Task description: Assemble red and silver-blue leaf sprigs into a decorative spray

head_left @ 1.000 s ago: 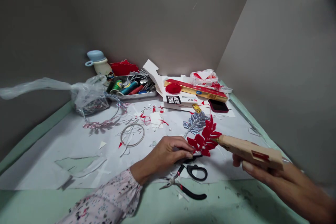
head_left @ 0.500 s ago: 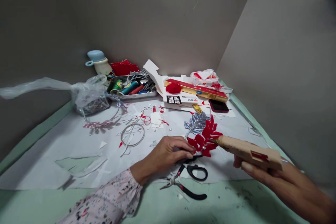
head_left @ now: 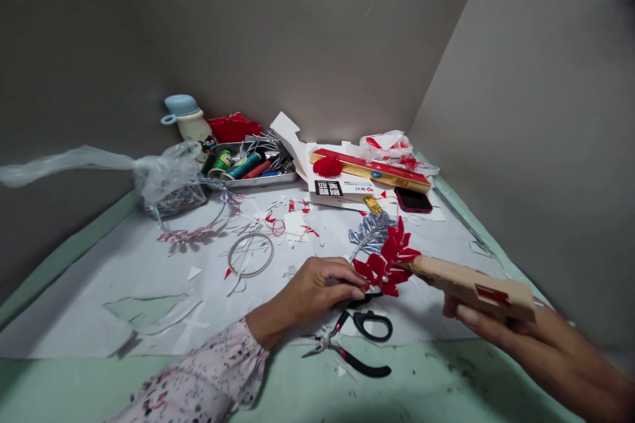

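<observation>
My left hand (head_left: 325,283) pinches the lower left edge of a red flower ornament (head_left: 384,266) with small white beads. Wrapped round a wooden-cased tool (head_left: 473,284), my right hand (head_left: 489,325) holds it from below, its narrow tip touching the flower's right side. Silvery-blue leaves (head_left: 372,232) lie just behind the red petals. Below the flower are black-handled scissors (head_left: 373,327), and pliers (head_left: 347,351) with black and red handles rest in front of my left hand.
A metal tray (head_left: 278,180) holds thread spools and wires. Left of it are a bottle (head_left: 191,122) and a plastic bag (head_left: 171,175). A wire ring (head_left: 251,255), red and white scraps, a long red box (head_left: 372,170) and a phone (head_left: 413,199) lie about.
</observation>
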The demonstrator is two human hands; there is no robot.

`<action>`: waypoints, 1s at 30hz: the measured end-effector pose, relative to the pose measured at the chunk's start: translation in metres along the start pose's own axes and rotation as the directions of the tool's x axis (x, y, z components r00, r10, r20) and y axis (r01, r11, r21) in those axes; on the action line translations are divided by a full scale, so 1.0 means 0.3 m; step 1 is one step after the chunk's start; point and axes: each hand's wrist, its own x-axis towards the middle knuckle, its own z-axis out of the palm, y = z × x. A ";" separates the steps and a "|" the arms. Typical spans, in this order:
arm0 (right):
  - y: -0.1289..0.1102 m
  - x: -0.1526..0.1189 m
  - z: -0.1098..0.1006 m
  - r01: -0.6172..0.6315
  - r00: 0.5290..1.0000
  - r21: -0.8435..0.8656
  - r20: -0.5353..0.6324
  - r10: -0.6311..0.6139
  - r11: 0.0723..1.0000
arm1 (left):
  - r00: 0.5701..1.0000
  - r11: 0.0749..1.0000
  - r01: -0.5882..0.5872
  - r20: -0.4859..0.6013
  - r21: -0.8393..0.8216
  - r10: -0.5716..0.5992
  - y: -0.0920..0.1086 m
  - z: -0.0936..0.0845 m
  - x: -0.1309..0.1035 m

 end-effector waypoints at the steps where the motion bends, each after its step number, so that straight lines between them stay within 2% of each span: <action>1: -0.001 0.000 0.000 0.007 1.000 0.004 0.004 -0.007 1.000 | 1.000 1.000 -0.002 0.003 0.004 0.002 -0.001 -0.001 0.000; 5: -0.007 0.004 -0.007 0.045 0.998 -0.050 0.056 -0.042 0.998 | 1.000 1.000 -0.004 0.008 0.012 0.004 -0.003 -0.003 0.000; 11: -0.027 0.008 -0.007 0.018 0.999 -0.112 0.038 -0.013 0.994 | 1.000 1.000 0.011 0.004 0.012 -0.011 -0.006 -0.003 0.000; 18: -0.023 0.002 -0.014 0.040 0.996 -0.132 0.080 -0.029 0.990 | 1.000 1.000 0.006 0.011 0.013 -0.007 -0.008 -0.005 0.002; 26: -0.002 -0.003 0.002 -0.008 0.997 -0.052 0.072 0.011 0.999 | 1.000 1.000 0.008 -0.009 0.026 -0.008 -0.006 -0.005 -0.001; 30: -0.005 -0.003 0.007 -0.057 0.998 0.022 0.027 0.057 0.998 | 1.000 1.000 0.011 -0.009 0.019 -0.011 -0.007 -0.004 -0.001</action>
